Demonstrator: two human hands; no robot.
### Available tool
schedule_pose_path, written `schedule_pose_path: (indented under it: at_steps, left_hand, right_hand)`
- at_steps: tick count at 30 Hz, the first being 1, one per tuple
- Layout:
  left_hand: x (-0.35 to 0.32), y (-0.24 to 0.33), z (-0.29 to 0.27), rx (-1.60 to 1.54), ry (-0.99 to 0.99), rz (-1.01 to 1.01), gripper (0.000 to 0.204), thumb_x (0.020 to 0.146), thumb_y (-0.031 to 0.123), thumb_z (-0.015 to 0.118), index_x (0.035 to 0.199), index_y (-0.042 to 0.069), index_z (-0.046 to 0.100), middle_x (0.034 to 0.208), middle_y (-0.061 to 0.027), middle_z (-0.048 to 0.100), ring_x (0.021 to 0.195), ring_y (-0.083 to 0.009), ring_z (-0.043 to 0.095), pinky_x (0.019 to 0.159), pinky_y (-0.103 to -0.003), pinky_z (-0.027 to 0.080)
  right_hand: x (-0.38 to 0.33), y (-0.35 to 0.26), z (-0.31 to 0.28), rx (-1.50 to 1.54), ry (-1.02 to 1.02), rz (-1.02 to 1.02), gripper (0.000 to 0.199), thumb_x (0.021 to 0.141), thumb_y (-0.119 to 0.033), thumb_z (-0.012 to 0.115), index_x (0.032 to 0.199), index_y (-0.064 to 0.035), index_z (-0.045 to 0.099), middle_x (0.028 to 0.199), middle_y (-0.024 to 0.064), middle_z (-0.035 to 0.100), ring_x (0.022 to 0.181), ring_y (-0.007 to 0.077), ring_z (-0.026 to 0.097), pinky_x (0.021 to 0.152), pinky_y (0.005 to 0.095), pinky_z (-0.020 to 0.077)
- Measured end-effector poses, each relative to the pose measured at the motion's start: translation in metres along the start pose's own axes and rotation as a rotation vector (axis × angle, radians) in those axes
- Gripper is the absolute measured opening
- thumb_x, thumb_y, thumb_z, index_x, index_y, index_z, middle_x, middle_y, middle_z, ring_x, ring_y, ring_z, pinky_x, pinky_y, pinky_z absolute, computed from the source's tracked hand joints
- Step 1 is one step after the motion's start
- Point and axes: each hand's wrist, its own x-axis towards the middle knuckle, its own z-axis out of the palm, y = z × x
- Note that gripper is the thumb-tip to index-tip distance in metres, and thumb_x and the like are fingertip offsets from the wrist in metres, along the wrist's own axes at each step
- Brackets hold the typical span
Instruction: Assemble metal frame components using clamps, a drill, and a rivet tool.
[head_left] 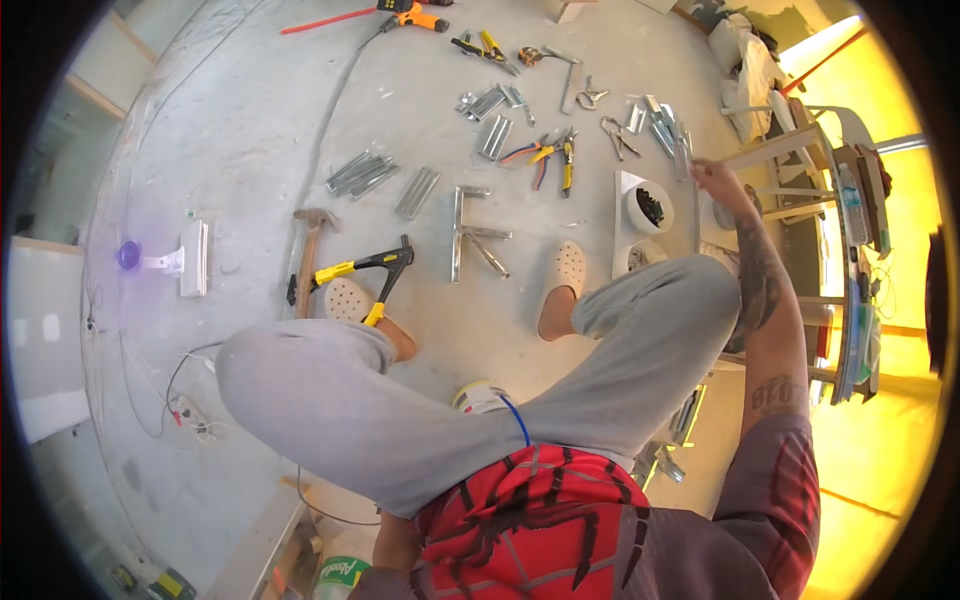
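Observation:
My right hand point(720, 187) is stretched out to the far right, its fingers curled together at the end of a short metal profile piece point(683, 160). That piece belongs to a small pile of galvanized profiles point(660, 125) on the floor. Only part of my left arm point(396, 543) shows, low beside my hip; its hand is out of sight. On the floor between my feet, several metal profiles point(458, 235) lie laid out in an angular figure. More cut profiles point(417, 192) lie in small groups beyond it.
A hammer point(308, 250) and a yellow-black crimping tool point(385, 263) lie by my left foot. Pliers and snips point(567, 165) lie ahead. A white bowl of black screws point(650, 207) stands right, near a wooden rack point(800, 205). At left stands a work lamp point(193, 258).

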Motion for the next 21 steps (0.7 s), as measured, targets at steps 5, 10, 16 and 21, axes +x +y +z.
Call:
schedule_pose_path:
  at_steps: [5, 10, 16, 21]
  left_hand:
    - [0.016, -0.001, -0.015, -0.024, -0.004, 0.037, 0.052, 0.087, 0.014, 0.062, 0.135, 0.002, 0.046, 0.118, -0.0162, 0.059, 0.101, -0.0225, 0.059, 0.079, -0.033, 0.049]
    - [0.041, 0.020, -0.045, -0.007, -0.004, 0.085, 0.049, 0.089, 0.016, 0.061, 0.134, 0.002, 0.048, 0.115, -0.0155, 0.060, 0.097, -0.0218, 0.059, 0.076, -0.033, 0.050]
    - [0.104, 0.108, -0.113, 0.051, 0.014, 0.259, 0.046, 0.091, 0.017, 0.060, 0.132, 0.002, 0.049, 0.111, -0.0146, 0.060, 0.093, -0.0209, 0.060, 0.072, -0.032, 0.051]
    - [0.180, 0.176, -0.234, 0.117, 0.074, 0.387, 0.043, 0.092, 0.019, 0.059, 0.131, 0.002, 0.051, 0.107, -0.0139, 0.061, 0.089, -0.0201, 0.061, 0.068, -0.032, 0.052]
  right_hand:
    - [-0.109, 0.064, 0.042, -0.332, 0.083, 0.288, 0.029, 0.081, -0.032, 0.063, 0.086, -0.0048, 0.072, 0.083, 0.0218, 0.068, 0.085, 0.0311, 0.069, 0.075, 0.0406, 0.0521]
    - [-0.188, 0.103, 0.097, -0.316, 0.193, 0.427, 0.033, 0.078, -0.034, 0.062, 0.083, -0.0030, 0.073, 0.092, 0.0215, 0.069, 0.090, 0.0364, 0.067, 0.080, 0.0452, 0.0512]
    - [-0.182, 0.140, 0.162, -0.143, 0.332, 0.428, 0.022, 0.077, -0.022, 0.061, 0.089, -0.0072, 0.073, 0.088, 0.0184, 0.069, 0.088, 0.0379, 0.065, 0.078, 0.0437, 0.0516]
    - [-0.152, 0.155, 0.201, -0.099, 0.238, 0.521, 0.019, 0.075, -0.021, 0.063, 0.087, -0.0101, 0.073, 0.089, 0.0171, 0.069, 0.087, 0.0362, 0.066, 0.077, 0.0425, 0.0525]
